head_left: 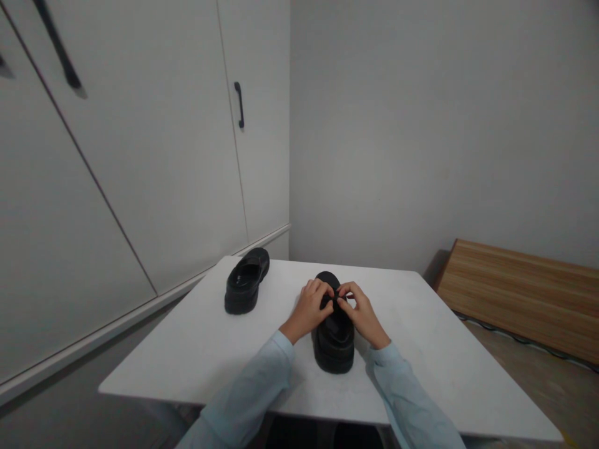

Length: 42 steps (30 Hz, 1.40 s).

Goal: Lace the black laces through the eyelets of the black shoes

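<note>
A black shoe (pixel 334 354) stands on the white table in front of me, its heel end towards me and its toe pointing away. My left hand (pixel 311 308) lies over the left side of its upper, thumb and fingertips pinched together. From the right, my right hand (pixel 363 314) pinches at the same spot, its fingertips close to those of the left. What small part of the upper they grip is too dark to make out. Another black shoe (pixel 241 299) rests upright at the table's far left, apart from both hands.
The white table (pixel 196 349) reaches to a corner between white cabinets (pixel 187 156) with black handles and a grey wall (pixel 421 137). Beyond its right edge a wood-grained panel (pixel 519 287) leans, with a dark cable along its lower edge.
</note>
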Each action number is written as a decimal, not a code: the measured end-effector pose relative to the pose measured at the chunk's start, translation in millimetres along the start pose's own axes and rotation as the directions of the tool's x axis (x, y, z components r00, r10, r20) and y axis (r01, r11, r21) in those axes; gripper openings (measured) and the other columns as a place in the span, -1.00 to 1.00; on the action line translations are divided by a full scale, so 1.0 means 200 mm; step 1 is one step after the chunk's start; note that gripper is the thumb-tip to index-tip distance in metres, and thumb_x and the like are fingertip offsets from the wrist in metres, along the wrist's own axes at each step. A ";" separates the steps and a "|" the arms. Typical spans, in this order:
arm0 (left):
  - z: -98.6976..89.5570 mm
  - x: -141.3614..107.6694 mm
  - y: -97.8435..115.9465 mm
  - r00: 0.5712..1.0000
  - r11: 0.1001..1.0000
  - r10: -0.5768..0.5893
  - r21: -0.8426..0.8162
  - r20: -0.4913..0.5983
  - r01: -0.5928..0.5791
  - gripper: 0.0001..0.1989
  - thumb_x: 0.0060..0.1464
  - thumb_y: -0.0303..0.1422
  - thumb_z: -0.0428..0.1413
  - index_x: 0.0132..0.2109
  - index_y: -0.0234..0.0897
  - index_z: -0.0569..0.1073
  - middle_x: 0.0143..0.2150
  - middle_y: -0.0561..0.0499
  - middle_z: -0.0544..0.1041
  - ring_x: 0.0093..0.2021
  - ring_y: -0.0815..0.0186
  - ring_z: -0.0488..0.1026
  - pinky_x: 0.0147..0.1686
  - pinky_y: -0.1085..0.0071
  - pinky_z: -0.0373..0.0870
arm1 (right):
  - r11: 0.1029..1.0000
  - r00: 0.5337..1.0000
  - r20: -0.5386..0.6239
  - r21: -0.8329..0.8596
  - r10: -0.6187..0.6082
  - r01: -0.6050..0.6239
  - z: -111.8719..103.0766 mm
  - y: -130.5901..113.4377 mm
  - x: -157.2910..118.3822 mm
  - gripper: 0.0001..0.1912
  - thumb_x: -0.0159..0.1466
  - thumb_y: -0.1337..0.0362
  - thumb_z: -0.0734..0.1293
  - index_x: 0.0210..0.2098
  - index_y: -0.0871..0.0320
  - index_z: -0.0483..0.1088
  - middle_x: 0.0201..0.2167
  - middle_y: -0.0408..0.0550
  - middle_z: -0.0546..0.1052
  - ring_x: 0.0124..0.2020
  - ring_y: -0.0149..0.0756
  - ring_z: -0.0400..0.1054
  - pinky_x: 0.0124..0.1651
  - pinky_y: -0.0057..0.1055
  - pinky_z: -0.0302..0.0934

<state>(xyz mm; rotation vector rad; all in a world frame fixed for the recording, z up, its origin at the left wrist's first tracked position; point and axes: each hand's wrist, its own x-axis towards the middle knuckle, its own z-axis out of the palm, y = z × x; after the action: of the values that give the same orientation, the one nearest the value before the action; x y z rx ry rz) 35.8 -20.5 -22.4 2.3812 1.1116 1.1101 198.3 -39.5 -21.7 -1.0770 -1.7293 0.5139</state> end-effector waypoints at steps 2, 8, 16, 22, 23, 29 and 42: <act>0.01 0.00 -0.01 1.000 0.999 0.008 -0.044 -0.016 -0.009 -0.91 0.03 -0.43 0.04 -0.26 -0.22 0.35 -0.22 -0.01 0.36 -0.11 0.20 0.26 -0.08 0.25 0.21 | 0.999 1.000 0.001 -0.024 -0.023 0.023 0.00 -0.01 0.00 -0.91 0.12 0.37 0.25 -0.34 0.11 0.30 -0.29 -0.09 0.38 -0.19 -0.23 0.27 -0.12 -0.26 0.15; 0.01 0.00 -0.03 0.999 0.993 0.016 -0.113 -0.045 -0.021 -0.92 0.00 -0.43 0.06 -0.28 -0.23 0.35 -0.22 -0.02 0.38 -0.11 0.20 0.26 -0.07 0.26 0.22 | 0.997 0.997 0.046 -0.044 -0.066 0.068 -0.02 -0.04 0.00 -0.91 0.11 0.40 0.27 -0.38 0.11 0.31 -0.28 -0.07 0.39 -0.18 -0.21 0.27 -0.13 -0.26 0.15; 0.01 0.01 -0.03 0.997 0.990 0.011 -0.141 -0.076 -0.021 -0.92 -0.04 -0.47 0.07 -0.33 -0.25 0.31 -0.28 -0.01 0.37 -0.16 0.21 0.26 -0.10 0.27 0.23 | 1.000 1.000 0.021 -0.007 0.002 -0.002 0.01 -0.01 -0.01 -0.95 0.18 0.30 0.24 -0.34 0.10 0.25 -0.25 -0.06 0.40 -0.14 -0.20 0.25 -0.06 -0.22 0.13; 0.01 0.00 -0.02 0.997 0.972 -0.035 -0.233 -0.069 0.018 -0.86 -0.07 -0.52 0.04 -0.31 -0.24 0.32 -0.26 0.01 0.36 -0.12 0.22 0.26 -0.07 0.28 0.22 | 0.997 0.998 -0.031 0.059 0.060 -0.058 0.02 -0.03 -0.01 -0.95 0.23 0.26 0.19 -0.32 0.09 0.22 -0.25 -0.07 0.41 -0.15 -0.21 0.28 -0.06 -0.24 0.16; 0.00 0.00 -0.01 0.997 0.968 -0.041 -0.249 -0.070 0.022 -0.86 -0.08 -0.53 0.04 -0.31 -0.24 0.32 -0.25 0.01 0.36 -0.11 0.22 0.26 -0.06 0.28 0.22 | 0.996 0.997 -0.041 0.070 0.066 -0.063 0.02 -0.03 -0.01 -0.94 0.23 0.26 0.17 -0.31 0.09 0.23 -0.25 -0.07 0.41 -0.16 -0.22 0.29 -0.08 -0.25 0.17; -0.02 0.00 -0.01 0.997 0.964 -0.061 -0.261 -0.036 0.050 -0.87 -0.13 -0.54 0.01 -0.38 -0.24 0.29 -0.28 0.01 0.35 -0.13 0.22 0.26 -0.07 0.28 0.21 | 0.950 0.974 -0.162 0.295 0.157 -0.104 0.00 -0.03 0.00 -0.91 0.27 0.19 0.15 -0.32 0.06 0.19 -0.31 -0.08 0.44 -0.23 -0.26 0.35 -0.16 -0.29 0.26; -0.05 -0.01 -0.01 0.996 0.977 0.042 -0.211 0.081 -0.024 -0.90 -0.09 -0.51 -0.06 -0.43 -0.25 0.30 -0.28 -0.01 0.31 -0.14 0.23 0.23 -0.06 0.29 0.18 | 0.651 0.940 0.083 0.701 0.332 -0.292 -0.17 -0.08 0.01 -0.54 0.17 -0.20 0.05 -0.32 0.05 0.23 -0.47 -0.10 0.48 -0.66 -0.24 0.39 -0.51 -0.27 0.27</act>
<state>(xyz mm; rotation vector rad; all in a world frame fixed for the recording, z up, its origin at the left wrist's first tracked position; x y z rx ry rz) 26.1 -21.2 -18.2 2.2663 0.8832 1.0690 221.6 -50.6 5.0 -0.7941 -1.1074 1.2463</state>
